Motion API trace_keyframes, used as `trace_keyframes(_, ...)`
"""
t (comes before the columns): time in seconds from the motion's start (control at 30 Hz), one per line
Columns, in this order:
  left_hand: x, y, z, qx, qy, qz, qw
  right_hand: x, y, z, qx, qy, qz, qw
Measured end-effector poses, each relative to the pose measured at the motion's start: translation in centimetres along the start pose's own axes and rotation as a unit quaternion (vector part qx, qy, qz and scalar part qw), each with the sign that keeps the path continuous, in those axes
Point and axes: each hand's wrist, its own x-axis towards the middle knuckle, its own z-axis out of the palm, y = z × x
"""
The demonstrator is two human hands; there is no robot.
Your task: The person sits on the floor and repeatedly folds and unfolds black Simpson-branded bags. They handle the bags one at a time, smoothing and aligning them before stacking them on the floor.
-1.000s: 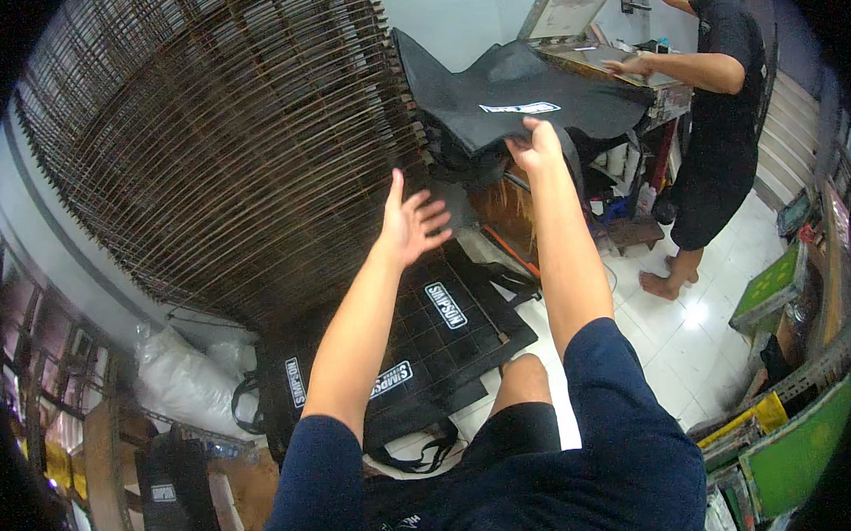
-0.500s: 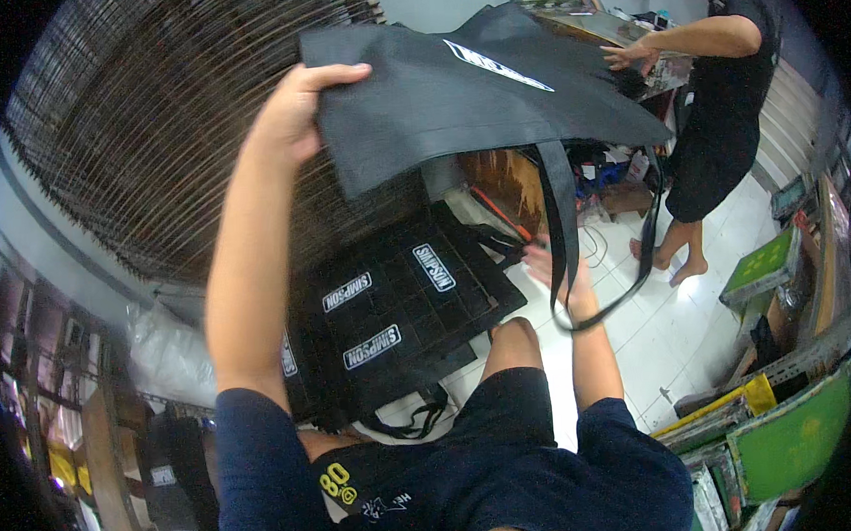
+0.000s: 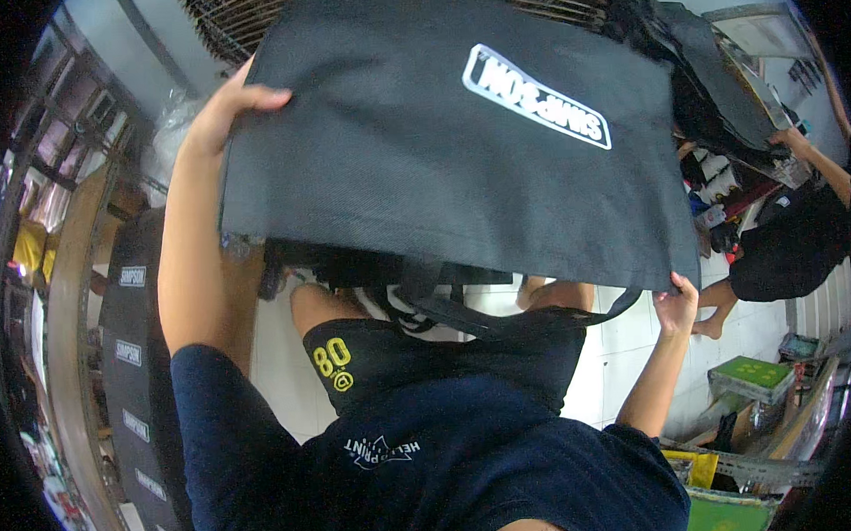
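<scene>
A large black fabric tote bag (image 3: 439,141) with a white printed label is stretched flat in front of me, its handles (image 3: 485,315) hanging below. My left hand (image 3: 224,108) grips its upper left corner. My right hand (image 3: 676,304) pinches its lower right corner. Below the bag I see my dark shorts with a yellow print and my dark blue shirt.
A row of black bags with white labels (image 3: 131,373) lies at the left on a wooden surface. Behind the bag is a round woven rattan piece (image 3: 234,13). At the right another person (image 3: 794,230) in black stands on the white tiled floor near green boards (image 3: 748,375).
The bag has been brought closer and spread wider, now covering most of the view. My left hand moved to the upper left; my right hand took hold of the lower right corner.
</scene>
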Motion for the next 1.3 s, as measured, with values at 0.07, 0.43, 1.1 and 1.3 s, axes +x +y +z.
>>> trace_keyframes(0.07,-3.0,-3.0,-4.1,-0.023,0.038,-0.064,0.997,-1.4,1.8,4.3,-0.001,-0.007,0.031,0.999)
trace_keyframes(0.43,-11.2,-19.8,-12.7,-0.191,0.105,-0.249,0.944,2.7,8.8,12.5,-0.133,-0.041,0.175,0.975)
trace_keyframes(1.1,3.5,-42.3,-13.3,-0.099,0.133,-0.262,0.951,18.8,25.5,8.3,-0.204,0.135,0.199,0.949)
trace_keyframes(1.3,15.3,-60.2,-13.0,0.135,0.182,-0.241,0.944,33.2,38.8,-0.3,-0.286,0.155,0.166,0.931)
